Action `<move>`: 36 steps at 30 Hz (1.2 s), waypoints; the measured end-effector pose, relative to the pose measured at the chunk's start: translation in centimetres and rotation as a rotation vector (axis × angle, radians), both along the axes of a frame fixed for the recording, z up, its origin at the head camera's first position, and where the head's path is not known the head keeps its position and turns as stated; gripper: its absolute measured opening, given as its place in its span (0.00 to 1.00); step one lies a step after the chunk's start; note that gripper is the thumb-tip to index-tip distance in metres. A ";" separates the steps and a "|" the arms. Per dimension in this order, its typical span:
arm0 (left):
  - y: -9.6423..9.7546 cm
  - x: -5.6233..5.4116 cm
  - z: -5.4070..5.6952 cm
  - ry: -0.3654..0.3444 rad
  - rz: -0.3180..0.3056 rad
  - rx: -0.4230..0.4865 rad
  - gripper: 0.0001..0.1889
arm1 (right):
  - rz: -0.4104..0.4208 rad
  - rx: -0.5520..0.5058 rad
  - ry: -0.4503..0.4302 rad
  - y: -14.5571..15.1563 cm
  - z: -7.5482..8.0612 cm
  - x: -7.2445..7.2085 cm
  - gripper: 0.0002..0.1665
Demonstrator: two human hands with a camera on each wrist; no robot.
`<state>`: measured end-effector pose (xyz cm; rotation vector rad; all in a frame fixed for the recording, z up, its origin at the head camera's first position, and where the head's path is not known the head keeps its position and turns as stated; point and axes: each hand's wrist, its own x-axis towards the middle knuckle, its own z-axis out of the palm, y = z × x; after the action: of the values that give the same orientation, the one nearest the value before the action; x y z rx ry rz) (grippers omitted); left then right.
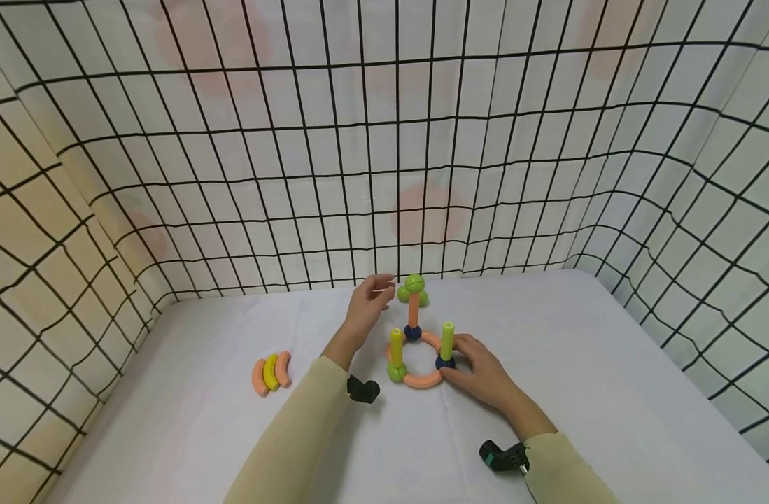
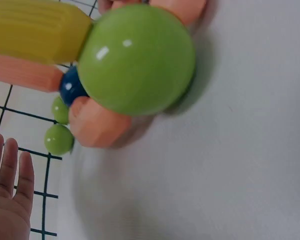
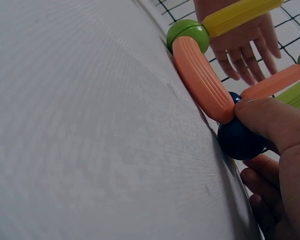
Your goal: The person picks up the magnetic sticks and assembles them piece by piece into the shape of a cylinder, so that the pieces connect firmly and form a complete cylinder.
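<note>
A ring of curved orange rods (image 1: 422,381) lies on the table, joined by a green ball (image 1: 397,372) and two dark blue balls. A yellow stick (image 1: 397,346) stands on the green ball, a lime stick (image 1: 447,341) on the right blue ball (image 3: 240,140). From the back blue ball (image 1: 412,333) rises an orange stick (image 1: 413,309) topped by a green ball (image 1: 414,283). My right hand (image 1: 481,367) grips the right blue ball between thumb and fingers. Holding nothing, my left hand (image 1: 368,304) hovers left of the orange stick, fingers extended.
Two loose-looking green balls (image 1: 404,294) sit behind the upright orange stick. On the left of the white table (image 1: 189,392) lie two curved orange rods (image 1: 259,377) and a curved yellow rod (image 1: 271,372). A black grid (image 1: 384,171) over white cloth encloses the back and sides.
</note>
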<state>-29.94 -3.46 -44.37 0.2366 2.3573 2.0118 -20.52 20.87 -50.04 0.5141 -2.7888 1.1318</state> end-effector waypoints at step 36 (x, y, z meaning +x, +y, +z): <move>1.0 -3.3 -2.6 -0.105 -0.148 -0.443 0.30 | 0.010 0.009 0.005 0.0 0.3 0.3 0.29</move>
<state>-33.20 -2.42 -46.98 0.2697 2.5483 1.3596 -20.20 20.84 -49.78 0.5316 -2.7916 1.1185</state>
